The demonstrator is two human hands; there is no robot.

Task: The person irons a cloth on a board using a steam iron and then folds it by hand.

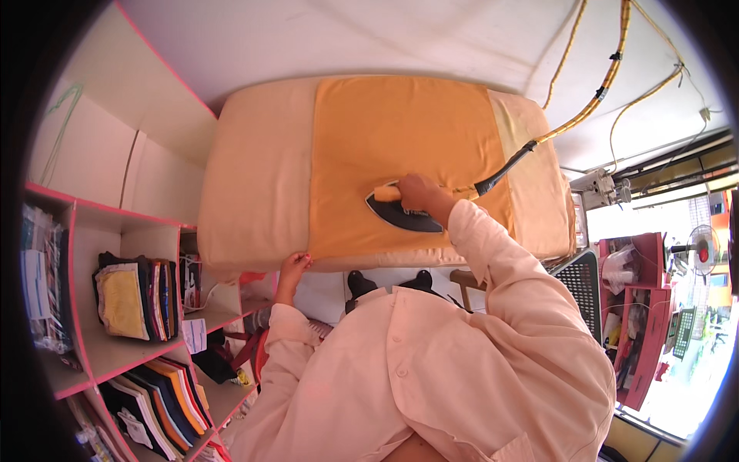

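An orange cloth (398, 133) lies spread over a padded ironing table (254, 173) with a beige cover. My right hand (418, 192) grips the orange handle of a clothes iron (404, 216), whose soleplate is on the cloth near its front edge; the tip points left. From the iron's rear a wrapped cord (502, 167) runs up and to the right. My left hand (297, 261) is at the cloth's front left corner, its fingers closed on the edge there.
Pink-edged shelves (130, 346) with folded cloths (133, 297) stand at the left. A white wall (404, 34) rises behind the table. At the right are a black perforated basket (577, 294), a red cabinet (641, 341) and a fan (701, 251). A wooden stool (467, 280) stands below the table's front edge.
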